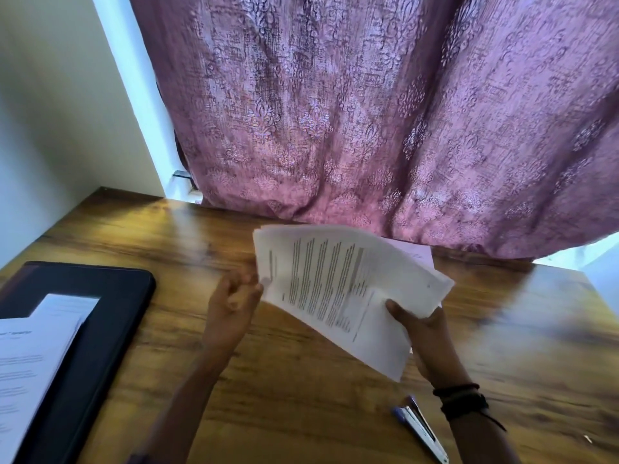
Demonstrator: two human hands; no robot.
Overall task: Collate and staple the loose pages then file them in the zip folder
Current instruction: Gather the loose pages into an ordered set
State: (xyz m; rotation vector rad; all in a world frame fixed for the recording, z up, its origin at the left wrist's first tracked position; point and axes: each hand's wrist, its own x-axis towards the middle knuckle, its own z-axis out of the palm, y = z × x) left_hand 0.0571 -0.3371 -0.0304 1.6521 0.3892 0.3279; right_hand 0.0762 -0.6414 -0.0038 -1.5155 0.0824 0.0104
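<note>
Holding a fanned stack of pages tilted above the wooden worktop, the person gripped its near right corner in the right hand, fingers clamped on the paper with the thumb on top. The left hand was at the stack's left edge, bent and blurred (I could not tell whether it pinched the paper or merely touched it). Left of the stack, well apart, the black zip folder lay flat, with printed sheets resting across it. Nearer the person than the stack, just beside the right wrist, lay a blue and white stapler. Dark bands circled that wrist. Beyond the stack another sheet lay flat, and a purple patterned curtain hung down to the worktop's far edge.
</note>
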